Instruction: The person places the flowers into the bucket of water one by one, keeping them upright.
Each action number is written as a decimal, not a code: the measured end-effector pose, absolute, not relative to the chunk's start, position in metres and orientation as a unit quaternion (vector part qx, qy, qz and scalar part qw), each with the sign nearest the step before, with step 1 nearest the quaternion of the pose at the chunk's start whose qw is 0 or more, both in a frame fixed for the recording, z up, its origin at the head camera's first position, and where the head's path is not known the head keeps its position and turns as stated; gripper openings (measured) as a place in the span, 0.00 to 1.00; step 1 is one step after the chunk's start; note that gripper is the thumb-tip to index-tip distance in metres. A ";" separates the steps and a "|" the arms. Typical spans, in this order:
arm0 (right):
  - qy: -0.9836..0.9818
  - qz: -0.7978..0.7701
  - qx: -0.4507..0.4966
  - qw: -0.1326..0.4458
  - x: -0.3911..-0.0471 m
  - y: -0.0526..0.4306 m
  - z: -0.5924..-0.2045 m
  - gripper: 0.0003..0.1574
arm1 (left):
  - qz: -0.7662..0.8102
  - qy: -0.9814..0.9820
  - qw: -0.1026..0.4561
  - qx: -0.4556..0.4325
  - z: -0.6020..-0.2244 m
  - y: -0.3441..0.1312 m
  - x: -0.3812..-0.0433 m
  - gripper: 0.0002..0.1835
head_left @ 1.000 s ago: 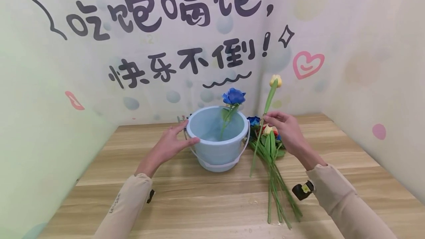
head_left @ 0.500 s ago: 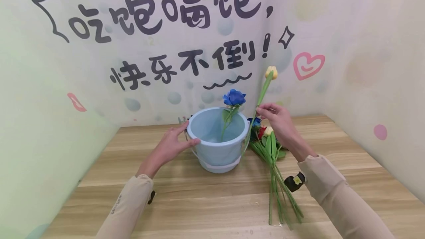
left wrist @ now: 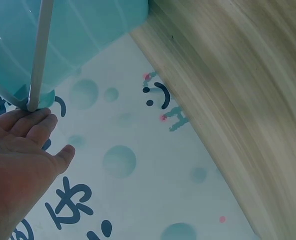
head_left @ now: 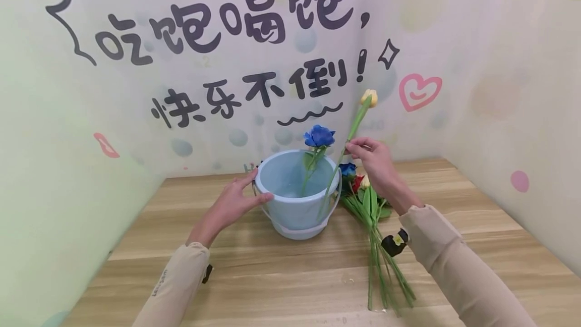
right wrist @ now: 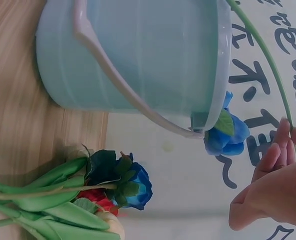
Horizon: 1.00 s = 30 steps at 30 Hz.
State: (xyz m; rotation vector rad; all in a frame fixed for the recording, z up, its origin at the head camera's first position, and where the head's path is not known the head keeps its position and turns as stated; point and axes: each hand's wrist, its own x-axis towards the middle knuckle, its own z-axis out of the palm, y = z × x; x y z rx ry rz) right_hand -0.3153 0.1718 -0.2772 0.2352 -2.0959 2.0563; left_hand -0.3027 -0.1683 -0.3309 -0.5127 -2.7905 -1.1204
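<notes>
A light blue bucket stands upright on the table. My left hand rests on its left side, thumb and fingers spread along the rim, near the handle's pivot in the left wrist view. My right hand pinches the green stem of a yellow tulip, right of the bucket. The stem slants down over the right rim, and its lower end shows faintly through the bucket wall. A blue rose leans inside the bucket, its bloom above the back rim. In the right wrist view, the tulip's bloom is out of frame.
Right of the bucket, a pile of flowers lies on the wooden table, blue, red and cream blooms at the back and stems toward me. The bucket's pale handle hangs down. A printed wall stands behind the table.
My right hand has carried the tulip left and slightly up from the flower pile, and its stem now passes into the bucket. My left hand has stayed at the bucket's rim.
</notes>
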 end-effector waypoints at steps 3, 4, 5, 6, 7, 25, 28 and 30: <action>-0.700 0.703 0.070 0.105 -0.319 0.170 -0.277 0.10 | -0.367 -0.914 0.043 -0.167 -0.332 -0.169 -0.302 0.53; -0.697 0.706 0.067 0.107 -0.320 0.170 -0.277 0.08 | -0.367 -0.914 0.042 -0.167 -0.332 -0.169 -0.302 0.53; -0.694 0.709 0.065 0.108 -0.321 0.169 -0.276 0.07 | -0.367 -0.914 0.041 -0.166 -0.332 -0.169 -0.302 0.53; -0.691 0.711 0.063 0.109 -0.322 0.168 -0.276 0.06 | -0.367 -0.915 0.041 -0.165 -0.332 -0.169 -0.302 0.53; -0.689 0.714 0.060 0.110 -0.322 0.168 -0.275 0.05 | -0.367 -0.915 0.041 -0.164 -0.332 -0.169 -0.301 0.53; -0.634 0.754 0.035 0.167 -0.328 0.161 -0.269 0.02 | -0.366 -0.913 0.044 -0.172 -0.330 -0.169 -0.302 0.53; -0.638 0.750 0.033 0.170 -0.329 0.160 -0.273 0.06 | -0.365 -0.913 0.047 -0.175 -0.330 -0.169 -0.302 0.53; -0.641 0.747 0.035 0.172 -0.330 0.158 -0.276 0.05 | -0.366 -0.912 0.049 -0.178 -0.330 -0.168 -0.302 0.53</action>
